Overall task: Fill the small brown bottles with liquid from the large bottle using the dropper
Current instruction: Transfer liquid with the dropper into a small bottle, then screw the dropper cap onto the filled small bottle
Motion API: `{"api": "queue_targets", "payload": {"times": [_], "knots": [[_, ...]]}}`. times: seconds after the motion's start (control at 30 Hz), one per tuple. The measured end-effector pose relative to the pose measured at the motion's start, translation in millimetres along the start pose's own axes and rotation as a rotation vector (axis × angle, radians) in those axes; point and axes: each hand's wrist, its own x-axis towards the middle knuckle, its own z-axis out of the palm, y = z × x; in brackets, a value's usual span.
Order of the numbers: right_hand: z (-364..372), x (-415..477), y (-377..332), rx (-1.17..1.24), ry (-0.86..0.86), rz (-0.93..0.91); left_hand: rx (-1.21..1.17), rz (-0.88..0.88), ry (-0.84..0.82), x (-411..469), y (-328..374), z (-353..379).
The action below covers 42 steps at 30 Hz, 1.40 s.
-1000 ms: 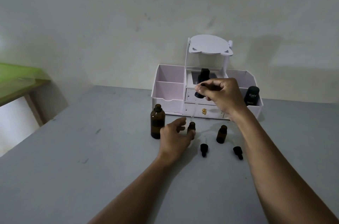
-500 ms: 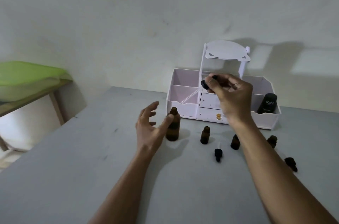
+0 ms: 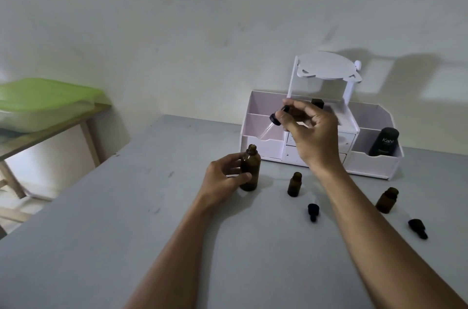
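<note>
Dropper (image 3: 274,120) was pinched in right hand (image 3: 312,136), raised, glass tip slanting down toward large brown bottle (image 3: 250,171). Left hand (image 3: 224,182) gripped that bottle, upright, mid-table (image 3: 101,245). Two small brown bottles (image 3: 294,184) (image 3: 386,199) stood open, right forearm passing between them. Two black caps (image 3: 313,211) (image 3: 417,227) lay nearer. White organizer (image 3: 374,164) stood along far edge.

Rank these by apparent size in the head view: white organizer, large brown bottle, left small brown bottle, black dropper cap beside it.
1. White plastic organizer
2. Large brown glass bottle
3. Left small brown glass bottle
4. Black rubber dropper cap
</note>
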Motion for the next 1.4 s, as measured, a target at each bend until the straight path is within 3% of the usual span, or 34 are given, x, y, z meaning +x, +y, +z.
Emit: {"api": "queue_targets", "payload": {"times": [0.13, 0.3, 0.5, 0.6, 0.7, 0.77, 0.87, 0.97, 1.1, 1.2, 1.23, 1.3, 1.4], "knots": [[17, -4, 3, -0.022, -0.043, -0.048, 0.004, 0.006, -0.007, -1, 1, -1], [34, -21, 25, -0.219, -0.18, -0.021, 0.01, 0.01, -0.001, -1, 0, 0], [29, -28, 31, -0.247, -0.172, 0.028, 0.009, 0.024, -0.001, 0, 0, 1], [15, -34, 27, -0.226, -0.137, 0.03, 0.066, 0.1, 0.151, -5, 6, 5], [-12, -46, 26, -0.282, -0.104, -0.017, 0.164, 0.283, 0.412, -12, 17, 11], [-37, -57, 29, -0.346, -0.109, -0.02, 0.196, 0.399, 0.478, -18, 28, 21], [-70, -77, 35, -0.467, -0.227, 0.011, 0.174, 0.472, 0.408, -27, 38, 41], [-88, -89, 31, -0.589, -0.43, 0.145, 0.146, 0.435, 0.257, -33, 39, 64], [-90, -92, 26, -0.84, -0.695, 0.26, 0.235, 0.243, 0.041, -37, 34, 85], [-79, -80, 25, -1.023, -0.873, 0.373, 0.286, 0.071, -0.033, -33, 30, 91], [-79, -78, 26, -1.033, -0.888, 0.406, 0.282, 0.032, -0.046, -31, 30, 91], [-82, -81, 30, -0.935, -0.792, 0.285, 0.265, -0.022, -0.064, -27, 29, 91], [-90, -87, 33, -0.619, -0.43, 0.067, 0.247, -0.048, -0.036, -23, 26, 92]]}}
